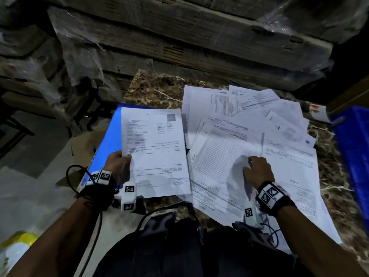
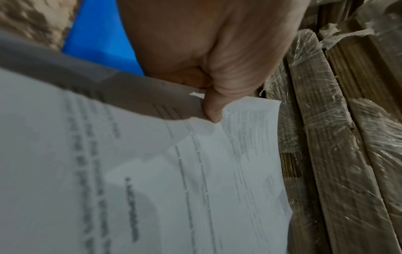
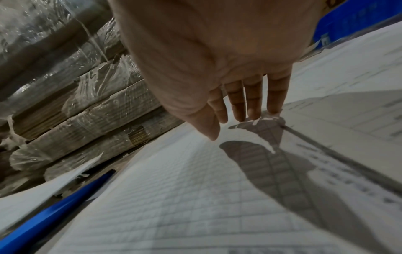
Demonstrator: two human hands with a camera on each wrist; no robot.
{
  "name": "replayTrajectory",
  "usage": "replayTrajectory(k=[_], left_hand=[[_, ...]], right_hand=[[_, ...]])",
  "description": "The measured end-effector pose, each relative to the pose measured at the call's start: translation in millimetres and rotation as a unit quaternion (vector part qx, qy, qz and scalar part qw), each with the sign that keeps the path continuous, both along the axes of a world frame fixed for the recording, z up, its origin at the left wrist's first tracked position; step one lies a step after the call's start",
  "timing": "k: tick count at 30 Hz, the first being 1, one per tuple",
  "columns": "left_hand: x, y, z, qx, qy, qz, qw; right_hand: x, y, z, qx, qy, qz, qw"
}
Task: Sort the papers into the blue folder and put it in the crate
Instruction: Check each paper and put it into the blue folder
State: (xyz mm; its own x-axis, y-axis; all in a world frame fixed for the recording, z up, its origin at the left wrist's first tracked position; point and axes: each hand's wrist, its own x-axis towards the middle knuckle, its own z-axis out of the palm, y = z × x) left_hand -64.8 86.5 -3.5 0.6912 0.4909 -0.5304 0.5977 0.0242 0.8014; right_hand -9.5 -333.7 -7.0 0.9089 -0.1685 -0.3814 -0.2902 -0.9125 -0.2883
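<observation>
Print on sheets too blurred to read. L hand (image 1: 117, 162) pinches sheet (image 1: 155, 150) over folder (image 1: 108, 140). R hand (image 1: 257, 170), fingers straight, touches papers (image 1: 239, 124) on marble top (image 1: 155, 86). Crate (image 1: 353, 140) at right; wrapped boxes (image 1: 179, 37) behind.

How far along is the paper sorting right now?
Early. The left hand grips a few sheets over the blue folder. The right hand reaches onto the loose pile, mostly unsorted. Nothing shows the folder in the blue crate yet.

folder (image 1: 107, 140) left | loose papers (image 1: 249, 124) right | crate (image 1: 353, 140) far right
</observation>
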Motion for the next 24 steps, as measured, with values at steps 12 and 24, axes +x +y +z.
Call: replayTrajectory(k=[12, 24], left_hand=[[4.0, -2.5, -13.3, -0.034, -0.002, -0.068, 0.997], [5.2, 4.1, -6.3, 0.053, -0.024, -0.122, 0.991]], right_hand=[[-46.5, 22.9, 2.8, -0.047, 0.041, -0.113, 0.992], [-44.9, 34.1, 1.8, 0.041, 0.005, -0.250, 0.967]])
